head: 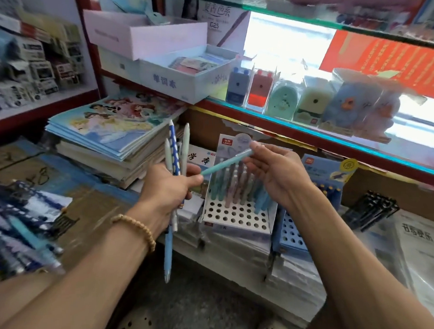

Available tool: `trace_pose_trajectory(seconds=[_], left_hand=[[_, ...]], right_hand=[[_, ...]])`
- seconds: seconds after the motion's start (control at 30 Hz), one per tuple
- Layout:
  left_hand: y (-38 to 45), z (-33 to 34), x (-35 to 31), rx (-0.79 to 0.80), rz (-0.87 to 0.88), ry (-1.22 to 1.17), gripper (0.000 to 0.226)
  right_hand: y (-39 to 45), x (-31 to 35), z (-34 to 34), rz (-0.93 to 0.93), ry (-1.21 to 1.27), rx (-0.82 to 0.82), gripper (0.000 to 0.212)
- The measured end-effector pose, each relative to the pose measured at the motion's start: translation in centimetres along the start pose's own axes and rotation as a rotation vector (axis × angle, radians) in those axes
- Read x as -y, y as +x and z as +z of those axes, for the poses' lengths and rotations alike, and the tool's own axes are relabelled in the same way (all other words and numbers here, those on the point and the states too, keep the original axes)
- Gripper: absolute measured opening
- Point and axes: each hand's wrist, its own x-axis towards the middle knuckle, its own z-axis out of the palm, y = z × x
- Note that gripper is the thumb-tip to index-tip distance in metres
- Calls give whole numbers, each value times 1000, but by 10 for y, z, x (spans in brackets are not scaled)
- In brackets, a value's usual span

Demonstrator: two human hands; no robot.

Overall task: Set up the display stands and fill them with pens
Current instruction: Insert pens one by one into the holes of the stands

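My left hand (168,185) grips a bunch of pens (173,151), white, blue-spotted and light blue, that stick out above and below the fist. My right hand (274,171) pinches the upper end of a teal pen (223,165); its lower end touches my left thumb. Just below stands a white display stand (235,215) with rows of holes. Several pastel pens fill its back rows, and the front rows are open holes. A blue display stand (290,233) with holes sits to its right, partly hidden by my right forearm.
Loose pens (26,239) lie in a pile at the left. A stack of picture notebooks (113,127) sits behind my left hand. Boxed sharpeners (308,99) line the glass shelf above. Black pens (371,209) and wrapped booklets (421,251) lie at the right.
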Motion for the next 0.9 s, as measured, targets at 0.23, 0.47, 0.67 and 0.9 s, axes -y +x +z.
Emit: trace_pose_trajectory(seconds=[0.23,0.47,0.67,0.9], left_hand=[[-1,-2,0,-17,50,47,8],[11,-6,0,-87,34,-21,22],[16,-10,-17,47,41,-66,15],[29,-26,-29,131,98,51,21]], right_hand=[[5,-2,1,-106,-337,-42,16],[9,-9,-6,-417,-725,-75,16],[19,-30,-2,-503,-989,-55,7],[26,-42,9,-503,-1163,-25,10]])
